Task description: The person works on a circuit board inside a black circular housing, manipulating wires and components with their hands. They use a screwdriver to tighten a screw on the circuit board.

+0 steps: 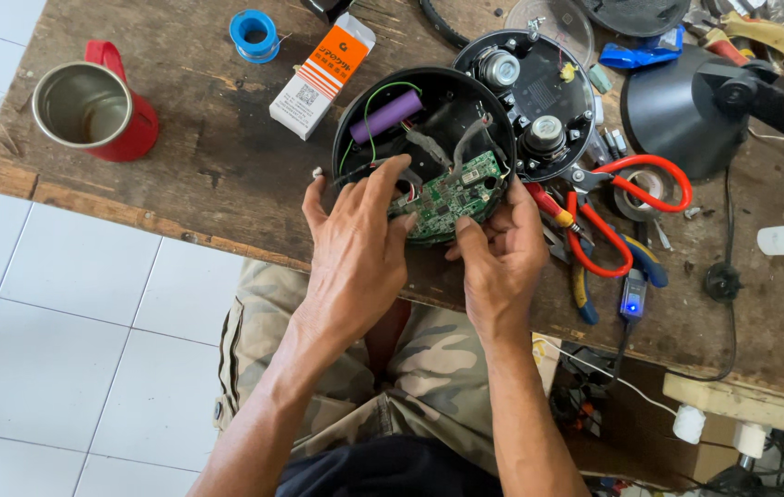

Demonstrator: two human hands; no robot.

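Together, we see both hands at the round black housing [429, 101] near the front edge of the wooden workbench [198, 166]. Our left hand [355, 248] curls half-closed, fingertips on the green circuit board [452, 198] inside it, while our right hand [502, 258] pinches the board's lower edge. Red-handled scissors [627, 207] lie just beside.

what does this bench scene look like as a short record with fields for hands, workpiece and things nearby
left hand: left hand rests fingertips on the green circuit board
right hand: right hand grips the board's lower edge
workpiece: round black plastic housing, open, holding the board, a purple cylindrical battery and wires
beside it: second round black half with two speakers
right of hands: red-handled scissors
far left: red metal mug
surface: worn wooden table
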